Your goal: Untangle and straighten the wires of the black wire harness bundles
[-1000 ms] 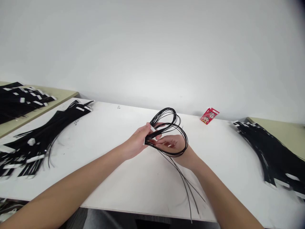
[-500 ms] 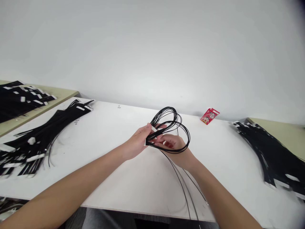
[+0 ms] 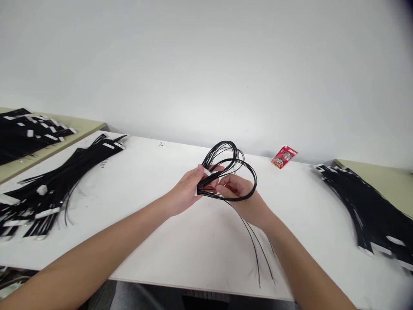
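Note:
My left hand [image 3: 187,189] grips a bundle of looped black cables [image 3: 222,148] by its white connector ends, thumb on top. The loops stand out to the right in two lobes above the table. My right hand [image 3: 238,189] reaches behind and through the lower loop, its fingers curled near the cables; whether they pinch a strand is too small to tell. Several loose cable ends [image 3: 253,241] hang down to the right, in front of the table's near edge.
Black cable bundles with white connectors lie on the white table at the left [image 3: 69,172] and right [image 3: 364,202]. More cables [image 3: 29,133] rest on the beige surface at far left. A red packet [image 3: 284,156] lies near the wall.
The cable loops have shifted slightly upward and the upper lobe has spread. My right hand has moved a little up and right. The hanging ends have swung.

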`<state>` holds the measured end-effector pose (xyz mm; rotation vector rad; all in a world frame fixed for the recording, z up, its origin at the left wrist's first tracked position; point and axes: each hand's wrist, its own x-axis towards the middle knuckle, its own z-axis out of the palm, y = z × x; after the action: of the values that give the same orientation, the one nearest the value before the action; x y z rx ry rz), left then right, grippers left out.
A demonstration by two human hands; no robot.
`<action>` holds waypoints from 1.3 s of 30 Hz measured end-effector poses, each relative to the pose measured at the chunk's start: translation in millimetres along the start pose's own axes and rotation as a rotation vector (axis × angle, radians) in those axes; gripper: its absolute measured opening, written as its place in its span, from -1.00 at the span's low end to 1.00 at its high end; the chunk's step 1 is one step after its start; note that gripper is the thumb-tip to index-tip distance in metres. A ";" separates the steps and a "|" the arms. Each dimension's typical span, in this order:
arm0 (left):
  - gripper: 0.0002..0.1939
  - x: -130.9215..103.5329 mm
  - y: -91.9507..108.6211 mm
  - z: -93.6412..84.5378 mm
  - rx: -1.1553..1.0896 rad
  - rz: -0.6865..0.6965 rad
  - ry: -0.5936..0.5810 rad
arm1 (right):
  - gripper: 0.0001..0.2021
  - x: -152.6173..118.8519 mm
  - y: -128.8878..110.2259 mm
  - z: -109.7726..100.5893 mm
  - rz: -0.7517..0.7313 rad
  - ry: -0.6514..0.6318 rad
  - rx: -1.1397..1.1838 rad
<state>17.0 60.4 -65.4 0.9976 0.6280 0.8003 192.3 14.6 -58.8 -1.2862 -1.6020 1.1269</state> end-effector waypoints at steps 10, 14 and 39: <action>-0.47 1.9 -0.7 -2.5 -0.014 -0.049 -0.056 | -0.82 -3.6 -13.9 -57.6 0.059 0.153 0.654; -0.49 1.4 -1.4 -1.8 0.003 -0.060 -0.111 | -0.85 -1.0 -13.3 -56.9 -0.079 0.286 0.609; -0.53 -1.7 -2.1 -3.1 0.402 0.055 -0.376 | -0.85 -9.6 -14.8 -35.7 -0.501 0.277 -0.146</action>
<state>14.3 59.9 -68.4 1.4951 0.4428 0.5199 223.2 9.7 -34.2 -0.9946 -1.6855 0.5104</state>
